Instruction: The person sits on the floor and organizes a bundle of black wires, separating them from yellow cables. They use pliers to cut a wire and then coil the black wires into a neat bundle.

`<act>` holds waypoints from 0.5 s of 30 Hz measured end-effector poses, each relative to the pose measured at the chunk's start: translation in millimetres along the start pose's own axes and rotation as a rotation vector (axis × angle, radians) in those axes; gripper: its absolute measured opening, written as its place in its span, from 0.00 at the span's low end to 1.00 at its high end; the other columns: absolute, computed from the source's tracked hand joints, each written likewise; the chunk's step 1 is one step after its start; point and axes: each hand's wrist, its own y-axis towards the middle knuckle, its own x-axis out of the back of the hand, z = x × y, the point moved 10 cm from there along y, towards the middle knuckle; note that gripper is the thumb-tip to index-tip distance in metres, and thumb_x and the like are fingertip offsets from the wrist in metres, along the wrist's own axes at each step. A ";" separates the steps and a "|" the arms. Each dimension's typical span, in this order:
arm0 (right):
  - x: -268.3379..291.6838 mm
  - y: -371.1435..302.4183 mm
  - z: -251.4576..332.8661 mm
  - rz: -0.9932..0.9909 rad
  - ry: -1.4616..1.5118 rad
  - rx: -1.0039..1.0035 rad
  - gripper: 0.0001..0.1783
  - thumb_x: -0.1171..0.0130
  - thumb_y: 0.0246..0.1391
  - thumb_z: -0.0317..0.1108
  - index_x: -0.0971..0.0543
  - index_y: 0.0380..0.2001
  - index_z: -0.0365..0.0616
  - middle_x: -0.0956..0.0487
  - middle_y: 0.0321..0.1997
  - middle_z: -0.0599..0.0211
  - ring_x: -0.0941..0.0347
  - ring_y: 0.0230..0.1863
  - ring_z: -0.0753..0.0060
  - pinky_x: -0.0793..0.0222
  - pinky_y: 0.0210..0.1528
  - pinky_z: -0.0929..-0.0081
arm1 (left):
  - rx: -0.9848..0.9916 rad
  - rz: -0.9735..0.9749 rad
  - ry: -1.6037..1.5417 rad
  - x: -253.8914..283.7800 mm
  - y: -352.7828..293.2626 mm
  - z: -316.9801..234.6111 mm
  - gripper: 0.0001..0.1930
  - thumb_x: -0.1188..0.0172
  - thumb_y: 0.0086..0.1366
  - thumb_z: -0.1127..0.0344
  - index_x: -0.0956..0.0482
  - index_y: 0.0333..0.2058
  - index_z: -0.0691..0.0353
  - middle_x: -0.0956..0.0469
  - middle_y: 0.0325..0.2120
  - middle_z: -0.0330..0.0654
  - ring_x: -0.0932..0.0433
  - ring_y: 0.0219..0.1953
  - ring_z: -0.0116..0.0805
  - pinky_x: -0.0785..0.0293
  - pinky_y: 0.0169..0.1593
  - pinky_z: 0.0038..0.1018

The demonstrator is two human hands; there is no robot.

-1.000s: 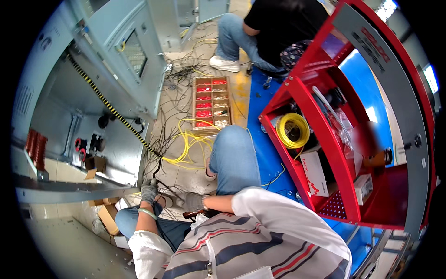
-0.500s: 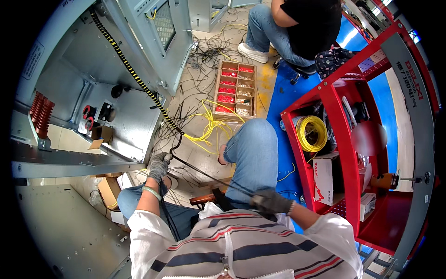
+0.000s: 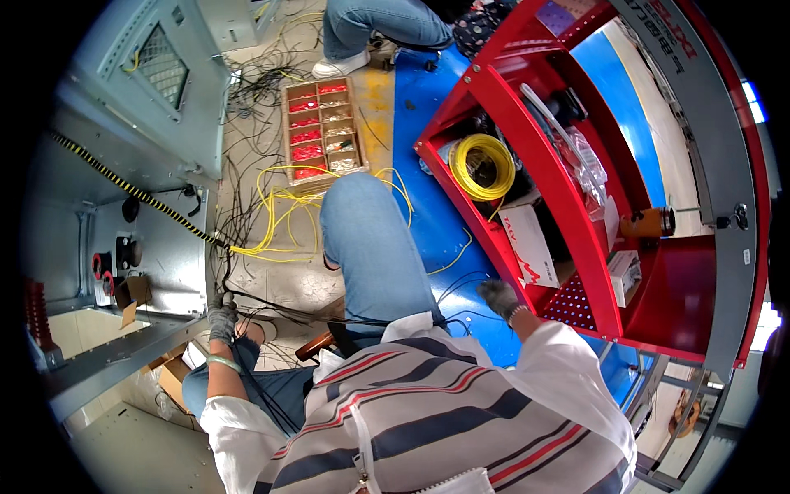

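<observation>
My left hand [image 3: 222, 321], in a grey glove, is closed around thin black wires [image 3: 284, 311] beside the cabinet's lower front corner. The wires run across my lap to the right, and more of them hang below that hand along my forearm. My right hand [image 3: 499, 298], in a dark glove, is held out over the blue floor, near the red cart. Its fingers look curled, but what they hold is hidden. Loose black wire ends loop beside it. Above my left hand, a yellow-and-black striped wrapped cable bundle [image 3: 140, 192] crosses the cabinet, with yellow wires [image 3: 271, 222] fanning from its end.
A wooden compartment box [image 3: 288, 123] of small red and pale parts stands ahead on the floor among tangled black wires. The red cart [image 3: 535, 115] at the right holds a yellow wire coil [image 3: 481, 167] and a white box [image 3: 527, 247]. Another person's legs [image 3: 383, 25] are beyond.
My right hand has moved away from my lap, out to the right toward the cart. My left hand still grips the wires by the cabinet. The view has shifted to the right.
</observation>
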 end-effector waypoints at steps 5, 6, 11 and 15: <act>23.8 57.7 60.1 -0.109 0.195 0.201 0.12 0.48 0.49 0.37 0.26 0.36 0.43 0.23 0.32 0.60 0.27 0.37 0.62 0.33 0.40 0.74 | -0.079 -0.034 0.053 17.5 7.8 29.2 0.10 0.48 0.61 0.63 0.26 0.37 0.62 0.30 0.17 0.32 0.37 0.16 0.21 0.41 0.19 0.20; 18.9 71.6 62.6 -0.115 0.325 0.257 0.11 0.49 0.50 0.35 0.26 0.36 0.42 0.23 0.31 0.62 0.27 0.36 0.63 0.32 0.39 0.75 | -0.078 -0.022 0.063 17.0 6.9 24.0 0.09 0.47 0.61 0.66 0.26 0.38 0.63 0.27 0.21 0.34 0.34 0.20 0.22 0.38 0.23 0.20; -18.8 150.2 26.7 0.023 0.861 0.294 0.08 0.48 0.49 0.31 0.28 0.34 0.40 0.25 0.27 0.67 0.28 0.33 0.67 0.32 0.34 0.79 | -0.136 0.030 -0.029 12.7 6.3 31.5 0.11 0.46 0.59 0.73 0.28 0.41 0.65 0.25 0.34 0.40 0.29 0.34 0.28 0.32 0.39 0.21; 14.3 100.6 85.6 -0.237 0.141 0.306 0.09 0.48 0.49 0.32 0.28 0.34 0.40 0.24 0.29 0.64 0.27 0.34 0.65 0.32 0.36 0.76 | -0.175 -0.036 0.162 20.6 0.5 31.0 0.18 0.44 0.58 0.70 0.32 0.47 0.65 0.27 0.39 0.43 0.31 0.41 0.33 0.33 0.43 0.24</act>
